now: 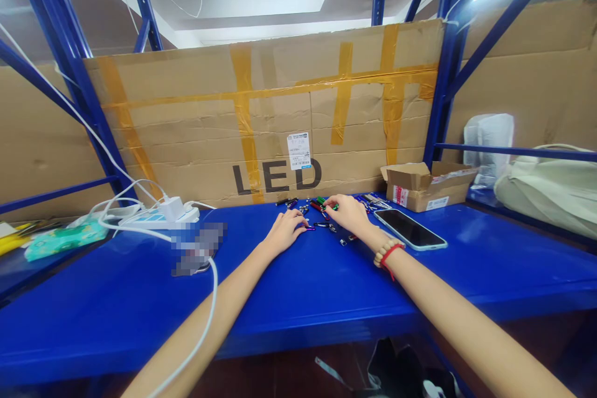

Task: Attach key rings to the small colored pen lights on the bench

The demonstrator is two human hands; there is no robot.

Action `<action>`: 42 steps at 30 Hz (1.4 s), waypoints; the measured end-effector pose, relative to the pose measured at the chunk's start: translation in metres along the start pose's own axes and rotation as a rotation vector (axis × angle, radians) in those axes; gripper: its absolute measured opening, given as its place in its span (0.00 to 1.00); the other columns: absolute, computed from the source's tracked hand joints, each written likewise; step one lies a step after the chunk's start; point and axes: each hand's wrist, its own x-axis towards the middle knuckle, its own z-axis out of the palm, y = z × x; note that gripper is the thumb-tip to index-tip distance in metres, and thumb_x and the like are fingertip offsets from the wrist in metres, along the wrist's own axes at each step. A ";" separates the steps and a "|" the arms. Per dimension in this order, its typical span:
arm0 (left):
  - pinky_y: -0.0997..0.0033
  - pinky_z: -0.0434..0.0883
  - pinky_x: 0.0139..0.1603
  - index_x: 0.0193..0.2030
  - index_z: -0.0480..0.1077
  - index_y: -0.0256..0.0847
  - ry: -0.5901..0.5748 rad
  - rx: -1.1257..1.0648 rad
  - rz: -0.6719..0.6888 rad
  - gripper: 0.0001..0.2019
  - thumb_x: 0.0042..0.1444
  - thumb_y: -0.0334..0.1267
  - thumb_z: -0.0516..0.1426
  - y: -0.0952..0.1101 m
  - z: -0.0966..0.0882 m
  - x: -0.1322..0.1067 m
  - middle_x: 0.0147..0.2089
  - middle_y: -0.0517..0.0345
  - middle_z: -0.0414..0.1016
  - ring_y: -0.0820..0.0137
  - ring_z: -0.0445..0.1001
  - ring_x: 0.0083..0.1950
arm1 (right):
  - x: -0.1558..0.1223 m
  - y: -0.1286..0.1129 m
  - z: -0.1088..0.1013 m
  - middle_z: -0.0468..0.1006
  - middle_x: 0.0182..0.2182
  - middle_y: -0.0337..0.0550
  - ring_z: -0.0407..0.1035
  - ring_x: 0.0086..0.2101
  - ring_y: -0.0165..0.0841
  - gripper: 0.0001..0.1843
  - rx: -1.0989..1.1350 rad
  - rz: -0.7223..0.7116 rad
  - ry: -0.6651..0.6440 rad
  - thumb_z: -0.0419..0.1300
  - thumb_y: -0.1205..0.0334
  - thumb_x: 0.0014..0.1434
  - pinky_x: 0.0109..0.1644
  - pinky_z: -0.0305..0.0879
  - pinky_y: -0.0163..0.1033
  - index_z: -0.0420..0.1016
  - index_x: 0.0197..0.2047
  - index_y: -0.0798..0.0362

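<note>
Small coloured metal pieces, possibly keychain-sized, lie scattered on the blue shelf top (298,298). My left hand (285,231) rests low on the surface with fingers bent; a slim purple piece (310,228) pokes out at its thumb and fingertips. My right hand (349,214), with a beaded bracelet (383,253) and red cord at the wrist, reaches into the pile. Its fingertips are closed around a small green piece (321,200), partly covered by the fingers. Red pieces (317,206) lie just beside it, and dark pieces (282,202) sit behind my left hand.
A phone (410,229) lies right of my right hand, before an open carton (420,186). On the left are a power strip (158,219), white cables and a blurred item (198,249). One cable crosses my left forearm. A cardboard sheet (205,137) stands behind.
</note>
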 end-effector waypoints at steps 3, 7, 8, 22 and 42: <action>0.63 0.60 0.52 0.47 0.67 0.44 -0.001 0.003 -0.019 0.11 0.60 0.40 0.49 0.000 0.001 0.000 0.52 0.55 0.66 0.66 0.64 0.54 | -0.001 -0.002 0.000 0.78 0.40 0.39 0.71 0.41 0.35 0.13 0.005 0.001 0.004 0.52 0.61 0.53 0.40 0.63 0.36 0.76 0.38 0.48; 0.61 0.59 0.53 0.47 0.69 0.46 -0.038 0.029 -0.064 0.13 0.61 0.42 0.48 0.001 0.001 0.000 0.54 0.54 0.65 0.64 0.62 0.56 | 0.000 -0.001 0.000 0.78 0.40 0.38 0.70 0.42 0.35 0.13 0.003 -0.001 0.007 0.52 0.61 0.53 0.40 0.63 0.36 0.76 0.38 0.47; 0.61 0.59 0.53 0.46 0.70 0.45 -0.042 0.027 -0.074 0.13 0.60 0.42 0.48 0.002 0.001 0.000 0.54 0.54 0.65 0.64 0.61 0.57 | 0.000 -0.001 0.001 0.78 0.39 0.38 0.71 0.41 0.35 0.13 0.001 -0.003 0.002 0.52 0.61 0.53 0.39 0.63 0.36 0.76 0.38 0.47; 0.60 0.59 0.51 0.44 0.70 0.45 -0.007 0.017 -0.144 0.12 0.57 0.45 0.52 0.003 -0.001 0.001 0.50 0.55 0.68 0.63 0.63 0.54 | 0.000 -0.001 0.003 0.79 0.38 0.37 0.71 0.40 0.35 0.13 -0.006 -0.009 -0.022 0.52 0.60 0.53 0.38 0.63 0.35 0.77 0.37 0.45; 0.59 0.62 0.49 0.30 0.76 0.45 0.114 -0.220 -0.248 0.06 0.49 0.43 0.60 -0.005 0.010 0.006 0.38 0.60 0.76 0.63 0.68 0.46 | -0.001 -0.001 0.003 0.79 0.38 0.37 0.71 0.40 0.35 0.13 0.004 -0.022 -0.045 0.52 0.60 0.53 0.40 0.64 0.36 0.77 0.38 0.45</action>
